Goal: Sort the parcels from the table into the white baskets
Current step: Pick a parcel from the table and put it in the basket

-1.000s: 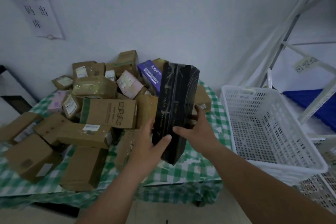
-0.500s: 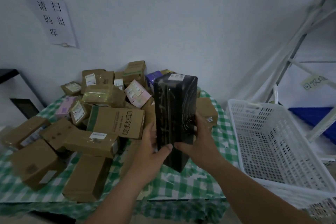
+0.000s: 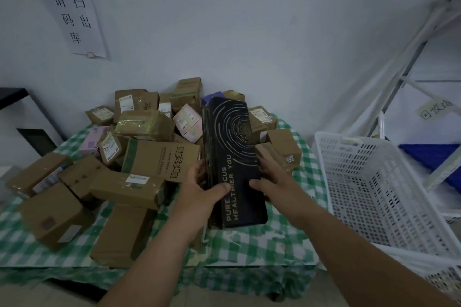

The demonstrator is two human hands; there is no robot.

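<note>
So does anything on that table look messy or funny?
Yes. The brown parcels are heaped in a jumble on the checked tablecloth, tilted every way and leaning on each other. The long black box, held by the left hand and right hand, is the only dark one. Nothing looks spilled or torn.

Head view, sole camera: worn on the person's head, facing forward and down, close above the table [image 3: 262, 244], wall behind, white basket [image 3: 324, 157] at right.
</note>
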